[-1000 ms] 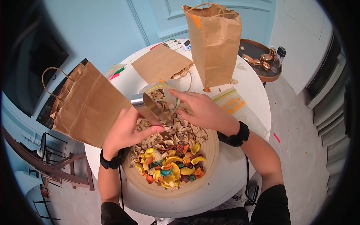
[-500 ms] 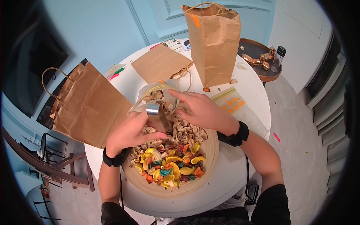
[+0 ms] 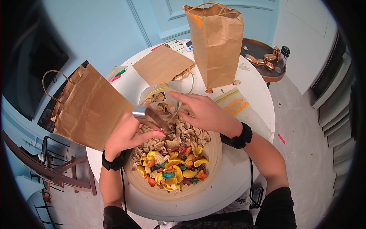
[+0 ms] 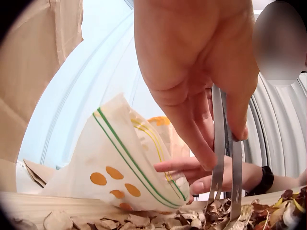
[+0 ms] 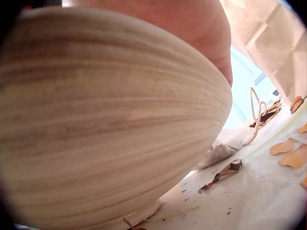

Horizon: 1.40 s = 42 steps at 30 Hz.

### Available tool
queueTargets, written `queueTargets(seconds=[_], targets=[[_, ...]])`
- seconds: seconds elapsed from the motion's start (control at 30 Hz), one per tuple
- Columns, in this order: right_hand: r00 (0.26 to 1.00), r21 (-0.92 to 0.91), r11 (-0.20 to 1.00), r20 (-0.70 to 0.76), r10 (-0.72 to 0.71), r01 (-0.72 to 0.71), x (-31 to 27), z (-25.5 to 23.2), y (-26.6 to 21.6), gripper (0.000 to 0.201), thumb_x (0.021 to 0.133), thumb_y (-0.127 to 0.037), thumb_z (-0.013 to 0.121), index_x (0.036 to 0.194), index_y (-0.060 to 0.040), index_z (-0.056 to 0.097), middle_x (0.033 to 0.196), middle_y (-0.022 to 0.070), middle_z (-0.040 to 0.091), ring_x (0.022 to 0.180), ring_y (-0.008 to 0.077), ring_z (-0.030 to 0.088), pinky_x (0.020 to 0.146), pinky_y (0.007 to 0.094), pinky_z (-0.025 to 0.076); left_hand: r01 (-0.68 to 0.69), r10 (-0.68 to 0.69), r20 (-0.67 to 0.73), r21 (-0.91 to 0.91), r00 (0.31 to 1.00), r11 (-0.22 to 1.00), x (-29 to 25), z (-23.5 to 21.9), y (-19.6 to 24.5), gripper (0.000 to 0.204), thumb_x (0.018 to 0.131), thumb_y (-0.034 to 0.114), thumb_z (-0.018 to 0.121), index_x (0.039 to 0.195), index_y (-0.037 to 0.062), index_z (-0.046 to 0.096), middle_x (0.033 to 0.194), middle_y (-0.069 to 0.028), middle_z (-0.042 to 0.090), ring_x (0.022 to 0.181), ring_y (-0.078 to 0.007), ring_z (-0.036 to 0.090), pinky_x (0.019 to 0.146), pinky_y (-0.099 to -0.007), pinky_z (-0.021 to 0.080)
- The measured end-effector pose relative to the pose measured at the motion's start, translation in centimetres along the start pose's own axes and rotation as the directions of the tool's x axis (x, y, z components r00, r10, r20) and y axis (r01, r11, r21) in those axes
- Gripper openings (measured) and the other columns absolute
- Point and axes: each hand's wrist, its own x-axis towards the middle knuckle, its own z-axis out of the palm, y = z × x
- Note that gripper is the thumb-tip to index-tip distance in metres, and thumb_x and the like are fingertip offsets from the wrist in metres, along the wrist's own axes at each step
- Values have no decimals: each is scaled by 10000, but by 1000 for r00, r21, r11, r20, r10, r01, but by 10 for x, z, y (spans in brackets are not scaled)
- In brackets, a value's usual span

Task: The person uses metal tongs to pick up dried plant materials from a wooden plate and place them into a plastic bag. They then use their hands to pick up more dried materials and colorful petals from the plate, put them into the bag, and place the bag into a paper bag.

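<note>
My left hand [image 3: 127, 133] holds metal tongs [image 3: 150, 116] between thumb and fingers; in the left wrist view the tips of the tongs [image 4: 225, 167] reach into dried pieces. My right hand [image 3: 206, 114] pinches the rim of a zip bag [image 4: 115, 167] with orange spots, its mouth spread open and beige dried pieces inside. Below both hands stands a wooden bowl [image 3: 215, 164], with beige pieces [image 3: 190, 133] at its far side and coloured petals [image 3: 177, 171] nearer. The bowl's side [image 5: 110, 110] hides most of my right hand in the right wrist view.
A paper bag [image 3: 89, 108] leans at the left, another [image 3: 217, 49] stands at the back. A folded paper bag [image 3: 162, 63] and a flat zip bag [image 3: 244, 110] lie on the white table [image 3: 263, 99]. A side tray [image 3: 248, 47] holds a bottle [image 3: 283, 59].
The left hand and tongs moved right, then back left, with the tips staying low over the beige pieces. The right hand keeps its hold on the bag's rim.
</note>
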Motion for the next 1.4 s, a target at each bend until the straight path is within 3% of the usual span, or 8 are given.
queueTargets(seconds=[0.03, 0.13, 0.37, 0.5, 0.6, 0.77, 0.97, 1.4], targets=[[1000, 0, 1000, 0, 1, -1, 0, 0, 0, 583, 913, -156, 676, 1445, 25, 522, 1118, 243, 694, 998, 383, 679, 872, 455, 553, -36, 37, -16, 23, 999, 999, -1, -3, 0, 444, 839, 48, 853, 1114, -5, 509, 1016, -163, 720, 953, -246, 772, 785, -344, 625], [1000, 1, 1000, 2, 8, -8, 0, -1, -1, 579, 916, -160, 671, 1444, 25, 524, 1111, 242, 694, 993, 383, 680, 868, 456, 553, 96, -157, -207, -276, 966, 956, -9, -1, 1, 369, 825, 104, 871, 1059, -44, 628, 1084, -159, 711, 943, -286, 765, 791, -353, 615], [998, -9, 999, 39, 40, -40, 0, -2, -2, 594, 957, -179, 673, 1502, -25, 493, 1121, 232, 695, 1021, 351, 689, 900, 439, 534, -95, 16, -479, -140, 877, 986, -11, -10, -5, 467, 868, 43, 819, 1170, -34, 471, 1121, -198, 683, 1087, -326, 731, 875, -389, 637], [999, -6, 1000, 24, 28, -28, 0, -2, -1, 587, 960, -178, 675, 1498, -25, 497, 1118, 226, 697, 1015, 349, 687, 896, 439, 530, -69, 56, -493, -8, 868, 998, -8, -12, -7, 543, 855, 57, 840, 1217, -3, 440, 1190, -218, 679, 1154, -336, 706, 937, -405, 611], [997, -11, 998, 52, 59, -59, 0, -4, -3, 587, 961, -178, 676, 1499, -26, 496, 1125, 223, 697, 1026, 348, 687, 903, 434, 530, -63, 7, -514, -92, 858, 994, -14, -18, 1, 586, 824, 87, 876, 1213, 2, 447, 1194, -202, 680, 1150, -329, 709, 955, -410, 603], [1000, 2, 1000, 7, 3, -3, 0, 0, 2, 587, 933, -161, 669, 1470, 11, 507, 1099, 238, 690, 977, 372, 682, 871, 445, 544, 43, -81, -182, -204, 980, 978, -28, -32, 11, 574, 795, 104, 903, 1184, 9, 491, 1172, -178, 683, 1119, -325, 723, 918, -408, 619], [999, 16, 1000, -32, 6, -5, 2, -3, -2, 627, 927, -149, 661, 1493, 36, 466, 1151, 260, 677, 986, 395, 681, 873, 453, 550, 111, -104, 68, -112, 992, 988, -14, -24, 12, 480, 792, 84, 901, 1109, -16, 555, 1143, -128, 621, 1111, -341, 728, 903, -392, 639], [1000, 21, 1000, -31, -4, 5, 1, -2, 0, 636, 931, -154, 662, 1506, 21, 456, 1129, 254, 682, 989, 391, 681, 872, 454, 548, 144, -144, 61, 10, 988, 990, -7, -13, -1, 441, 809, 77, 880, 1126, -4, 584, 1160, -126, 677, 1093, -261, 730, 880, -352, 630]])
